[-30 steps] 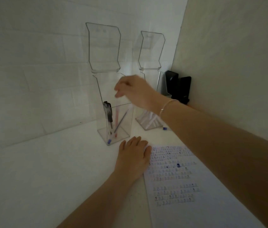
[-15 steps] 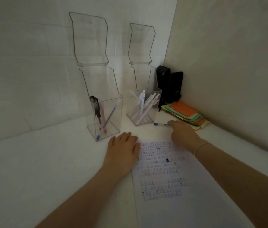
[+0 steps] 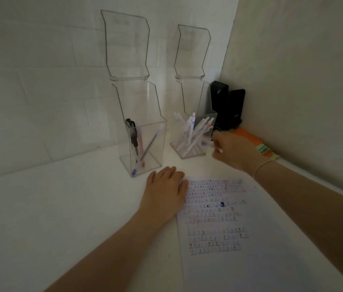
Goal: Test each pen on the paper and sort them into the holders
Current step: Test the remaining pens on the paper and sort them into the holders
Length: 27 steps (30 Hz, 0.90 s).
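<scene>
The right hand [image 3: 234, 153] is pinching a blurred pen [image 3: 206, 143] in a narrow grip beside the holder [image 3: 193, 135] at one o'clock, while the left hand [image 3: 165, 191] is pressing the paper [image 3: 240, 239]; it is needing a light, upright stroke there

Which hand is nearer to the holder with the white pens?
The right. The right hand is just beside the white-pen holder, pinching a pen at its right wall. The left hand lies flat on the table, at the paper's edge, farther away.

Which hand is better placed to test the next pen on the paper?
Right. The right hand already pinches a pen beside the right holder; the left hand lies flat at the paper edge.
</scene>
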Each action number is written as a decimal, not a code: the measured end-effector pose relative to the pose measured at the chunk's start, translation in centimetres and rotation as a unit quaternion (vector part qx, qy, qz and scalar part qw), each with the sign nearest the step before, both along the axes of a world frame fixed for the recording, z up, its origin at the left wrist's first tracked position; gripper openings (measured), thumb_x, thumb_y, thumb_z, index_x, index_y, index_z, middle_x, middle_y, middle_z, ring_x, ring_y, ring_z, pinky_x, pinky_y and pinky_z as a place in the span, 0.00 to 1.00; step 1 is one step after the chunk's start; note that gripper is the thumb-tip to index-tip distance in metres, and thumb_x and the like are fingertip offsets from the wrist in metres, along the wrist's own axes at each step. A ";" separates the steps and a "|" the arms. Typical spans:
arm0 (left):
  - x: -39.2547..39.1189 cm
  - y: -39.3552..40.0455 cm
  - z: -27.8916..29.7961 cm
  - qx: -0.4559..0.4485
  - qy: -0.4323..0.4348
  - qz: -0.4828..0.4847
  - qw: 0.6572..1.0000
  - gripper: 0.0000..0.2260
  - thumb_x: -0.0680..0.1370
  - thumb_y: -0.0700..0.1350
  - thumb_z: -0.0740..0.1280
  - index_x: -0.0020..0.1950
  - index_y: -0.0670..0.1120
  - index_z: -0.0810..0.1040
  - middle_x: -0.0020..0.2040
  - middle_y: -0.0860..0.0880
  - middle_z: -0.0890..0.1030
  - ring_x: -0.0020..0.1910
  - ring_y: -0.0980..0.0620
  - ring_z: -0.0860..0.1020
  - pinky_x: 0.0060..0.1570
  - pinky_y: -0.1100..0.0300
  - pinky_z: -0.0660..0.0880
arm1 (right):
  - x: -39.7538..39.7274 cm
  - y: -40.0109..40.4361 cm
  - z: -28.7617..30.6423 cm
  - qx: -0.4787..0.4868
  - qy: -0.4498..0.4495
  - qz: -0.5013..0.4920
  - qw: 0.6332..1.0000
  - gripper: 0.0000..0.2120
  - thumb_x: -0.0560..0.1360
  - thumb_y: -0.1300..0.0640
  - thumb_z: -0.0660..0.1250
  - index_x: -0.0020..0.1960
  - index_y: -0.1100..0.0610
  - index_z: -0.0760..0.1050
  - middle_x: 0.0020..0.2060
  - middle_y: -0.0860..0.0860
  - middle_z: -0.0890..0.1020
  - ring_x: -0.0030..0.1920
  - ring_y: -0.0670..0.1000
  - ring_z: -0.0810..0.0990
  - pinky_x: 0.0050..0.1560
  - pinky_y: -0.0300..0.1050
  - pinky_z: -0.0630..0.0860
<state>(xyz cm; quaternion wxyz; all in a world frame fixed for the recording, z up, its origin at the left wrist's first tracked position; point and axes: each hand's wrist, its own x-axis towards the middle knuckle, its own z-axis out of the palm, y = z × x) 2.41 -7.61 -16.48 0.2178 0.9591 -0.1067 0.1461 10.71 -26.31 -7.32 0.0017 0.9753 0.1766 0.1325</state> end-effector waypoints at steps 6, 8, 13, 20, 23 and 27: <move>-1.0 -0.6 1.5 -0.159 -0.119 -0.023 0.980 0.24 0.78 0.61 0.51 0.69 0.49 0.67 0.63 0.53 0.73 0.62 0.56 0.66 0.63 0.64 0.57 | -4.5 4.7 2.6 0.650 0.069 0.034 0.756 0.09 0.78 0.63 0.60 0.39 0.56 0.66 0.33 0.58 0.76 0.23 0.47 0.72 0.25 0.38 0.72; -1.3 -0.7 1.8 -0.188 -0.121 -0.038 0.974 0.22 0.79 0.60 0.53 0.69 0.51 0.67 0.59 0.56 0.74 0.56 0.59 0.70 0.58 0.64 0.64 | -5.9 5.4 2.2 0.701 0.130 0.042 0.700 0.12 0.77 0.66 0.59 0.36 0.59 0.68 0.31 0.59 0.76 0.21 0.49 0.72 0.25 0.40 0.71; -1.6 -0.9 2.0 -0.182 -0.157 -0.052 0.969 0.17 0.81 0.55 0.50 0.59 0.49 0.72 0.42 0.57 0.73 0.36 0.60 0.71 0.36 0.65 0.67 | -7.1 5.4 0.8 0.714 0.233 0.061 0.657 0.14 0.72 0.67 0.68 0.31 0.59 0.68 0.24 0.52 0.72 0.22 0.49 0.65 0.25 0.41 0.63; -2.2 -1.7 2.3 -0.143 -0.190 -0.097 0.967 0.18 0.80 0.55 0.51 0.51 0.46 0.75 0.29 0.57 0.73 0.23 0.59 0.68 0.25 0.71 0.63 | -8.9 3.5 0.8 0.583 0.331 0.068 0.739 0.11 0.75 0.58 0.69 0.35 0.61 0.75 0.29 0.58 0.77 0.27 0.50 0.74 0.31 0.40 0.73; -2.4 -2.3 1.7 -0.167 -0.174 -0.122 0.963 0.20 0.78 0.57 0.53 0.51 0.45 0.78 0.28 0.53 0.77 0.23 0.57 0.72 0.25 0.66 0.69 | -9.6 2.4 1.2 0.542 0.353 0.055 0.761 0.10 0.75 0.57 0.69 0.40 0.63 0.78 0.35 0.63 0.80 0.32 0.53 0.78 0.35 0.42 0.76; -2.2 -2.1 1.4 -0.227 -0.134 -0.136 0.955 0.13 0.76 0.61 0.54 0.36 0.56 0.69 0.24 0.57 0.69 0.24 0.57 0.70 0.27 0.69 0.65 | -10.2 2.6 1.7 0.524 0.349 0.024 0.777 0.12 0.77 0.56 0.65 0.41 0.64 0.78 0.32 0.59 0.80 0.30 0.51 0.79 0.36 0.41 0.79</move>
